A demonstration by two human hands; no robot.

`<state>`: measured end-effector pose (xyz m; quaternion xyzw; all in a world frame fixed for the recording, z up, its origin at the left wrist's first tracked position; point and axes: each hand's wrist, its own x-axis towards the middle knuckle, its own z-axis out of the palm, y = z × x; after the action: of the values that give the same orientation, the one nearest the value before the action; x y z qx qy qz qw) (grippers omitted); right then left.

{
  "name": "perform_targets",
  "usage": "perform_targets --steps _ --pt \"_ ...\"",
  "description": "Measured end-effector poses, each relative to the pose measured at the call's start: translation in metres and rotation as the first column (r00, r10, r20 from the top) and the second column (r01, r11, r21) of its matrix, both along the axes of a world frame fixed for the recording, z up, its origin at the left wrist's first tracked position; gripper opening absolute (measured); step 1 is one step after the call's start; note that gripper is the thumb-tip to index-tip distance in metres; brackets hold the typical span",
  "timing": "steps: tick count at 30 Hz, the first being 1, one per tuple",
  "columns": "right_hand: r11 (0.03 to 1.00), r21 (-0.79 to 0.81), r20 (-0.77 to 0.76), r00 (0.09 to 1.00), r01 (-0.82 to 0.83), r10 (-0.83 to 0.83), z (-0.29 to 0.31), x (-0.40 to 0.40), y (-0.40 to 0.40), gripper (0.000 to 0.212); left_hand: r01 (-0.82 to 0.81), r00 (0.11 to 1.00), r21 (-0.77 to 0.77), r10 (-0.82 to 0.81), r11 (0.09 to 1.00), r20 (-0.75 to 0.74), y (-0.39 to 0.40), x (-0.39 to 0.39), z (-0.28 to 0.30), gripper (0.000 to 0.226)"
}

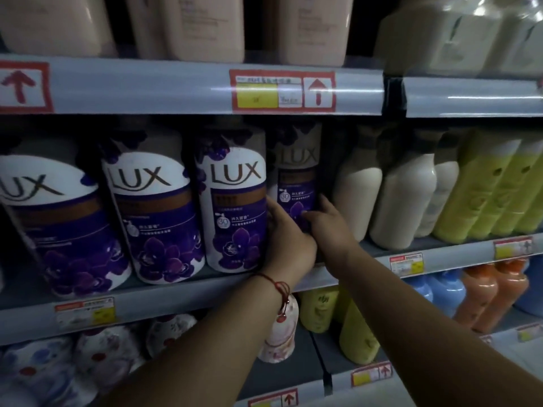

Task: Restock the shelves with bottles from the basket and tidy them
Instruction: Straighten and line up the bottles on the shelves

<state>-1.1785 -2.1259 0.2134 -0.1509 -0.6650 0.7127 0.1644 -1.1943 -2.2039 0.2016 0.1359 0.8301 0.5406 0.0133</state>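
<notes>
At the centre of the frame we see both hands on a tall, glossy purple-and-white plastic bottle marked LUX [296, 183], set back in shadow on the grey metal middle shelf [182, 284]: the left hand [289, 239], a red string bracelet [279, 287] on its wrist, curls round its left side, and the right hand [329, 223] holds its right side, thumb on the label. Three matching rounded LUX bottles [164, 212] stand forward to the left, smooth cream bottles [402, 198] to the right. The bottle's base is hidden behind the hands, and the dim light blurs the shelf's price tags [407, 263].

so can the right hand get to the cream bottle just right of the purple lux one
Probably yes. The right hand is holding the set-back Lux bottle, and the cream bottle stands right beside it at the shelf front with nothing in front of it, though the hand must let go first.
</notes>
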Motion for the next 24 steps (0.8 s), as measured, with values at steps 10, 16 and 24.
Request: perform_targets --steps 10,16,24 --pt "0.997 -0.073 0.007 1.0 -0.027 0.028 -0.001 -0.005 0.006 0.051 -0.063 0.996 -0.024 0.065 0.998 0.066 0.006 0.004 0.001 0.093" --pt "0.99 -0.126 -0.023 0.998 -0.059 0.057 -0.002 0.009 0.012 0.043 0.023 0.992 -0.143 -0.005 0.99 0.126 0.001 0.01 0.004 0.12" --pt "0.993 -0.099 -0.011 0.998 -0.058 0.057 0.001 0.032 0.008 0.036 0.069 0.982 -0.237 -0.025 0.969 0.185 -0.011 0.024 0.014 0.118"
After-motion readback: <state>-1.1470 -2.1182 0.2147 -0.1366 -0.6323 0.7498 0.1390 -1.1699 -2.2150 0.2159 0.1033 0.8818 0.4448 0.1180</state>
